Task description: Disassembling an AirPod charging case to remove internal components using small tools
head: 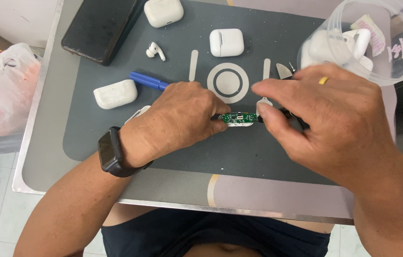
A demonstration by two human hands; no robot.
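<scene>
My left hand (177,119) is closed around a small white earbud-case part with a green circuit board (239,117) showing on top, held just above the dark grey work mat (258,43). A black watch sits on that wrist. My right hand (325,119), with a ring on one finger, pinches a thin dark tool at the board's right end; most of the tool is hidden by the fingers. A blue-handled tool (148,81) lies just behind my left hand.
Three white earbud cases (115,93) (226,42) (163,11) and a loose white earbud (155,50) lie on the mat. A black phone (99,28) rests at the back left. A clear plastic tub (382,43) with more white cases stands at the back right. A plastic bag (1,95) hangs at the left.
</scene>
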